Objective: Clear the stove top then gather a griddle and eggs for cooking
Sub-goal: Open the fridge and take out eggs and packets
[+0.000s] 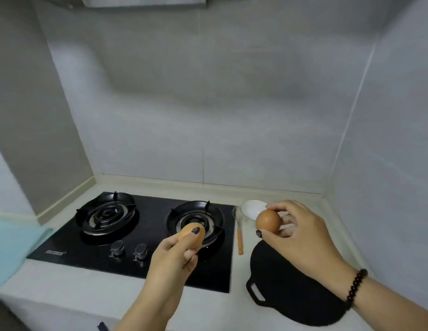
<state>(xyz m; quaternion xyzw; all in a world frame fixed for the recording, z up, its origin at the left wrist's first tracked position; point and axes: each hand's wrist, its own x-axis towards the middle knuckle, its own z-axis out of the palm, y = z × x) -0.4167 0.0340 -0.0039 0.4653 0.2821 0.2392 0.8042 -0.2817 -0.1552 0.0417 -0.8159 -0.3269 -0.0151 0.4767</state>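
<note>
Head view, griddle (289,283) handle toward viewer

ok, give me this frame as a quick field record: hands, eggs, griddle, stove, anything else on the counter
left hand: left hand holds a brown egg above the stove's front edge
right hand: right hand holds a second brown egg over the counter
griddle: black griddle flat on the counter right of the stove, handle cutout facing left
stove: two-burner stove, nothing on either burner
other: white bowl and whisk behind the griddle
wrist: bead bracelet on the right wrist
</note>
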